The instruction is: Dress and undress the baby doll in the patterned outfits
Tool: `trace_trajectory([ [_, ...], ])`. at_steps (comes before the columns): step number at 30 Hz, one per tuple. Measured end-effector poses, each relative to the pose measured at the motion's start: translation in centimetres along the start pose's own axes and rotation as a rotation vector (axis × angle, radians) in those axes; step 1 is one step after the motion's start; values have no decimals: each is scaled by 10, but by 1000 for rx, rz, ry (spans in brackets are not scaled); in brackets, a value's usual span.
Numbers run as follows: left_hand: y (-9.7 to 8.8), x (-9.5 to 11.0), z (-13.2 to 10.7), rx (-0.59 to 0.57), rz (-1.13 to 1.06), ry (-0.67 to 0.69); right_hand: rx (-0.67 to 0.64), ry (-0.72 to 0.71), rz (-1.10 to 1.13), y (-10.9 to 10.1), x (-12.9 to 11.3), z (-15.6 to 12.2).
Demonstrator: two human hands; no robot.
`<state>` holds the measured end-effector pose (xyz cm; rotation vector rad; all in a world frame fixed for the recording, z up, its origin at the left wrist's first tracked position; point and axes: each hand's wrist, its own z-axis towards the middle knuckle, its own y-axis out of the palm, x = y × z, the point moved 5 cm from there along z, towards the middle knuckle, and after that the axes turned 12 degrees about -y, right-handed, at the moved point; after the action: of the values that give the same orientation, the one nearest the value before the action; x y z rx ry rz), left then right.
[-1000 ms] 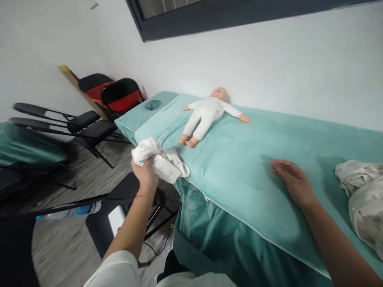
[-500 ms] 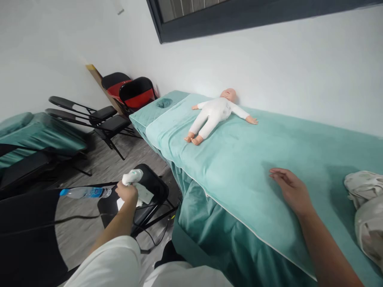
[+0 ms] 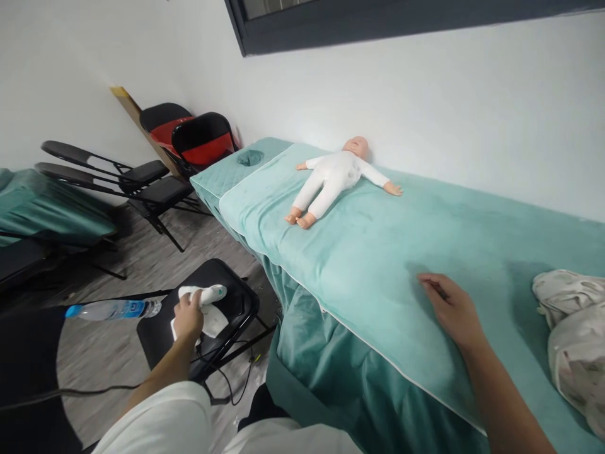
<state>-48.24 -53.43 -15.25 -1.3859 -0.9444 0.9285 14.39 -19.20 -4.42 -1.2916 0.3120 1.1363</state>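
My left hand (image 3: 188, 315) is down over a black chair seat (image 3: 236, 296) beside the bed, closed on a bundled white patterned cloth (image 3: 207, 302) that rests on the seat. My right hand (image 3: 451, 309) lies flat and open on the teal bed cover (image 3: 368, 252). A baby doll (image 3: 335, 180) in a white suit lies on its back near the wall, arms spread, far from both hands. A pile of pale crumpled clothes (image 3: 574, 328) sits on the bed at the far right.
A plastic water bottle (image 3: 113, 309) lies left of the black chair. Cables run under that chair. Folding chairs (image 3: 142, 183) and red-backed chairs (image 3: 198, 142) stand along the left wall. Another teal-covered bed (image 3: 42, 211) is at the far left.
My left hand carried the white cloth from the bed's edge down to the black chair seat. My right hand stayed flat on the bed cover.
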Motion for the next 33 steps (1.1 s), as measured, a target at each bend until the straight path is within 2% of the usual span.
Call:
trace_trajectory([
  [4,1,-1,2,54,89,99,-21,-31,-41,1,-6,-4],
  [8,28,2,-16,-43,93,112,-16,-17,-52,1,-4,-4],
  [11,46,3,-31,-26,80,77,-7,-12,-48,1,-4,-5],
  [15,55,4,-43,-12,23,80,7,-15,-19,3,-7,-9],
  [21,48,9,-48,1,-73,41,32,-3,31,2,-7,-14],
  [28,33,14,-46,64,-116,-32,108,82,183,-12,-1,-26],
  [33,29,28,-52,97,-113,8,84,71,174,-15,-3,-42],
])
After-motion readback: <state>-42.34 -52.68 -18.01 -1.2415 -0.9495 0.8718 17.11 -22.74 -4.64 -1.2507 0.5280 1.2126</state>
